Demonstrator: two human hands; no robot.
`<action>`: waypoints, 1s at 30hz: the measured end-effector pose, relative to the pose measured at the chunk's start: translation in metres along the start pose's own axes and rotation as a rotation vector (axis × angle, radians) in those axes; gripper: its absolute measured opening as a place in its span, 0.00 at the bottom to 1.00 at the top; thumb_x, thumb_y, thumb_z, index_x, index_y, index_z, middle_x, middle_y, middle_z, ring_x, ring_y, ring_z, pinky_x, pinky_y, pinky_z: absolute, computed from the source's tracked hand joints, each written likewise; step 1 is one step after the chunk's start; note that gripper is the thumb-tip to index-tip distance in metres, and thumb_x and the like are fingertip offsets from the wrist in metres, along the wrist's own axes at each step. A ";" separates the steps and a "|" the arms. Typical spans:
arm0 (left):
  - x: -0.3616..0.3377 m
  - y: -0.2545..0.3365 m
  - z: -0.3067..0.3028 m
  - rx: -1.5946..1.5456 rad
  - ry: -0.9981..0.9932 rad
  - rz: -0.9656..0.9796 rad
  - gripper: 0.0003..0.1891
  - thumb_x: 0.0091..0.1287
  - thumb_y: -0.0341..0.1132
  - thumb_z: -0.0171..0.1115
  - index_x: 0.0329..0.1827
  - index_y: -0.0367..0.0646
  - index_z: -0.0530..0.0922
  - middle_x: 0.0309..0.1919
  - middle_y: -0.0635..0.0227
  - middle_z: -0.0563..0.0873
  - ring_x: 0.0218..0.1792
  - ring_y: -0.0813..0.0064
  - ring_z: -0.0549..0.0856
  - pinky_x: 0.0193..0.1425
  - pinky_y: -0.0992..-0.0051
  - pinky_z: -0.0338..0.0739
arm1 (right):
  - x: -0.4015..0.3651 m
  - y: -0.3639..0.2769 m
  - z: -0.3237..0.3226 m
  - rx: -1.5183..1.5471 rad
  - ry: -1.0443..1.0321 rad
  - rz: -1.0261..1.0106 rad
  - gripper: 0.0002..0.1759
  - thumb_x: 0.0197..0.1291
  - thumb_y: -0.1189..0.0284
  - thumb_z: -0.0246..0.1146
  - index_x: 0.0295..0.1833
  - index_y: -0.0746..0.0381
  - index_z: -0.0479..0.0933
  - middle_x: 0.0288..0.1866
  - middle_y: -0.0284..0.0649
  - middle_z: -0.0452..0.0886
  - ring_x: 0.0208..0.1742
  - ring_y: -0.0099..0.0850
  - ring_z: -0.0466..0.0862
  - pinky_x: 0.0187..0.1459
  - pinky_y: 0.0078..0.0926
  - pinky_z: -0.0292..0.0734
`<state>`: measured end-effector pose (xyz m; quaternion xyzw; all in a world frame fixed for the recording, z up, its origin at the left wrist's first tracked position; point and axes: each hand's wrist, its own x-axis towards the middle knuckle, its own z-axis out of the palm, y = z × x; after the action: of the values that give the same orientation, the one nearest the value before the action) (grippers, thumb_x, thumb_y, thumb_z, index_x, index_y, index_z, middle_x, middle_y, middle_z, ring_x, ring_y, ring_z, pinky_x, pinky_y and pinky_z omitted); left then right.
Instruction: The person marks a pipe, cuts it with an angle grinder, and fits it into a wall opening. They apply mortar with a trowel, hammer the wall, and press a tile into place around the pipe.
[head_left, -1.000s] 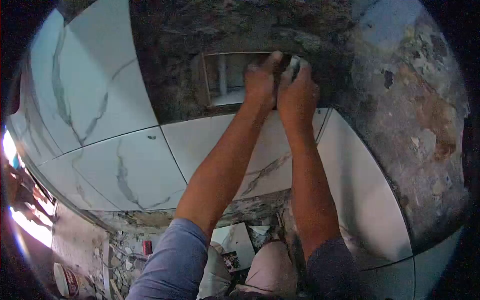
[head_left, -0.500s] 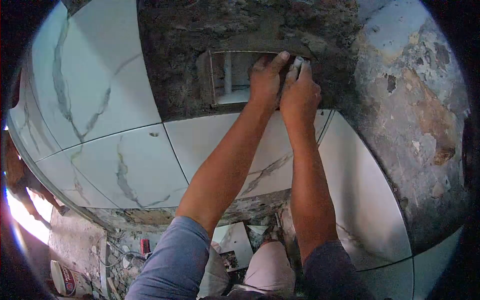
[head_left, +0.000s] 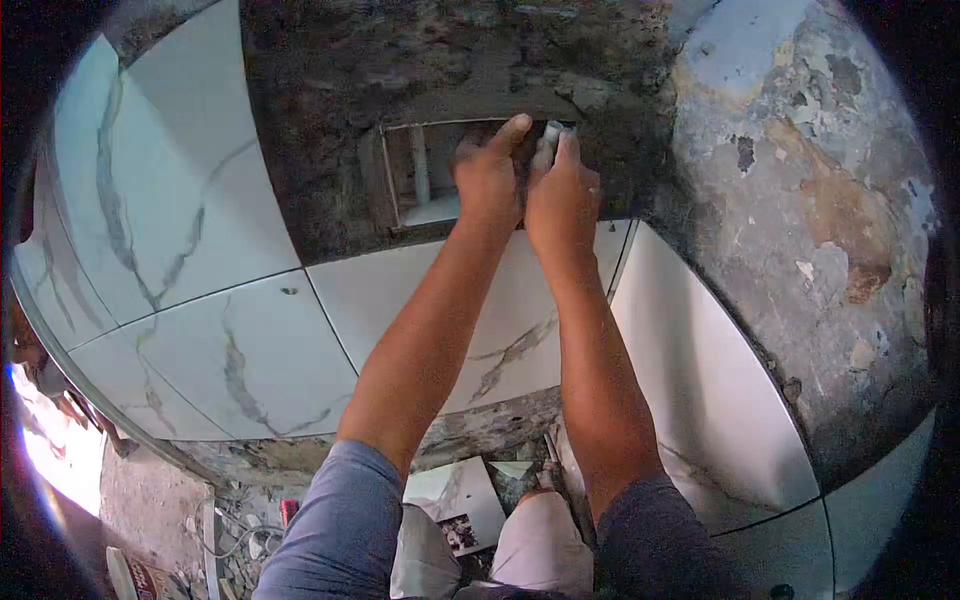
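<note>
A rectangular recess [head_left: 391, 185] with a thin pale rim is set in the dark, rough wall. Inside it stands a pale vertical pipe [head_left: 421, 165]. My left hand [head_left: 488, 180] is at the recess's right part, thumb raised and fingers curled inward; whatever they grip is hidden and slightly blurred. Close beside it, my right hand [head_left: 563, 200] is closed around a short grey pipe-like piece [head_left: 552, 131], whose rounded end shows between the fingers. Below both wrists lies a white marble-veined tile [head_left: 400, 290] on the wall.
More veined tiles [head_left: 180, 200] cover the wall at left, and one [head_left: 690, 340] lines the right side. Bare, peeling plaster [head_left: 800, 200] is at far right. Below, a cut tile piece [head_left: 470, 490] lies near my knees, with a tub [head_left: 135, 575] and rubble at lower left.
The view has shifted, so the recess and both hands appear farther left and slightly lower. Both hands stay at the recess's right part, with the grey piece still in my right hand.
</note>
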<state>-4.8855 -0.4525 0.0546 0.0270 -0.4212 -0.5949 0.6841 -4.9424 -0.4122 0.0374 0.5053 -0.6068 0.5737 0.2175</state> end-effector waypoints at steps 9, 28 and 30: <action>0.002 -0.007 0.002 0.107 0.086 -0.009 0.16 0.57 0.25 0.67 0.47 0.31 0.76 0.40 0.60 0.83 0.40 0.70 0.82 0.46 0.73 0.78 | 0.002 0.000 -0.002 -0.025 -0.003 0.004 0.14 0.68 0.66 0.49 0.48 0.66 0.69 0.30 0.57 0.81 0.35 0.56 0.82 0.38 0.50 0.77; 0.007 -0.016 -0.005 0.028 0.045 0.016 0.19 0.58 0.27 0.68 0.50 0.30 0.75 0.43 0.60 0.83 0.42 0.69 0.82 0.48 0.72 0.75 | 0.007 -0.001 -0.003 -0.014 -0.078 0.006 0.13 0.64 0.70 0.52 0.45 0.70 0.69 0.34 0.60 0.81 0.40 0.57 0.82 0.42 0.52 0.76; 0.007 -0.017 -0.007 0.109 0.023 0.069 0.18 0.58 0.27 0.67 0.50 0.30 0.75 0.43 0.59 0.83 0.43 0.67 0.82 0.49 0.72 0.76 | 0.008 0.004 0.002 -0.011 -0.063 -0.025 0.13 0.64 0.70 0.52 0.45 0.70 0.69 0.34 0.60 0.80 0.39 0.57 0.82 0.42 0.53 0.76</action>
<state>-4.8953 -0.4663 0.0449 0.0564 -0.4457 -0.5470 0.7063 -4.9486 -0.4175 0.0418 0.5294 -0.6102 0.5515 0.2079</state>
